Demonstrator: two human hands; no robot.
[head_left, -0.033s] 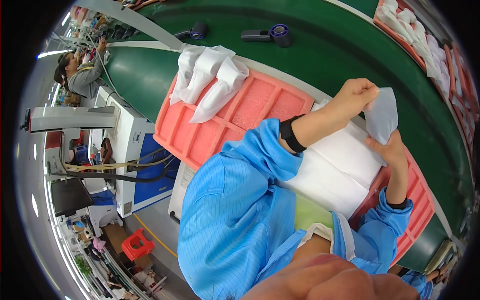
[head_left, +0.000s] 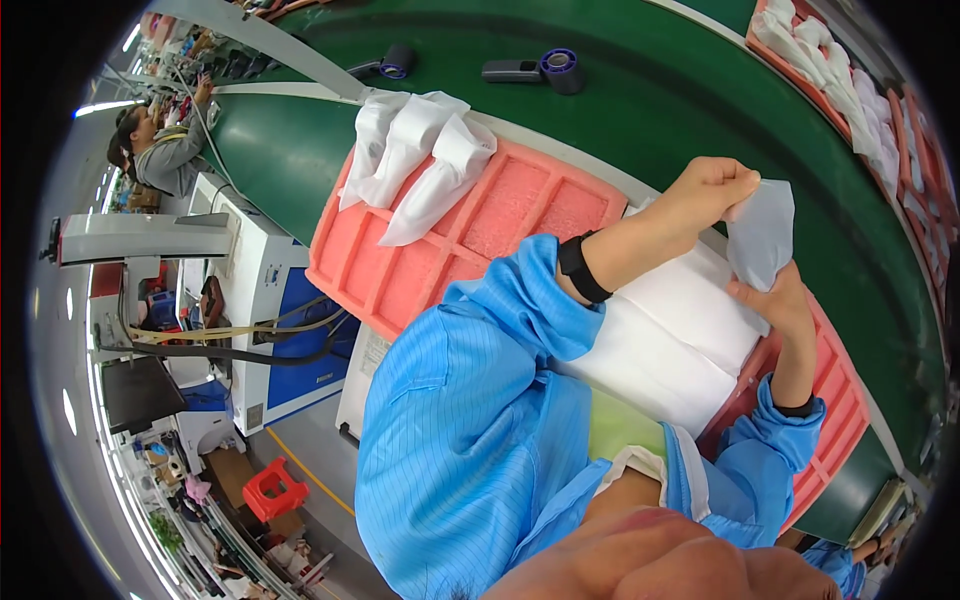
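Note:
A small translucent white bag (head_left: 762, 232) is stretched between my two hands over the right part of the work area. My left hand (head_left: 712, 192) is closed, its thumb and fingers pinching the bag's upper left edge. Lower down, my right hand (head_left: 776, 305) grips the bag's bottom end between thumb and fingers. Beneath my forearms lies a thick white stack of flat bags or sheets (head_left: 680, 335). It rests by a pink foam tray (head_left: 830, 400) on the right. Whether anything is inside the held bag, I cannot tell.
At left, a compartmented pink foam tray (head_left: 400, 275) carries several white-wrapped items (head_left: 440, 170). On the green conveyor belt (head_left: 640, 110) beyond lie two grey devices with purple-ringed heads, one being a nearer device (head_left: 560, 70). More wrapped items (head_left: 820, 60) fill trays at far right. A co-worker (head_left: 165, 150) sits at far left.
The bag's upper edge has shifted very slightly down, and my left hand a touch to the right. Both hands keep their hold on the bag.

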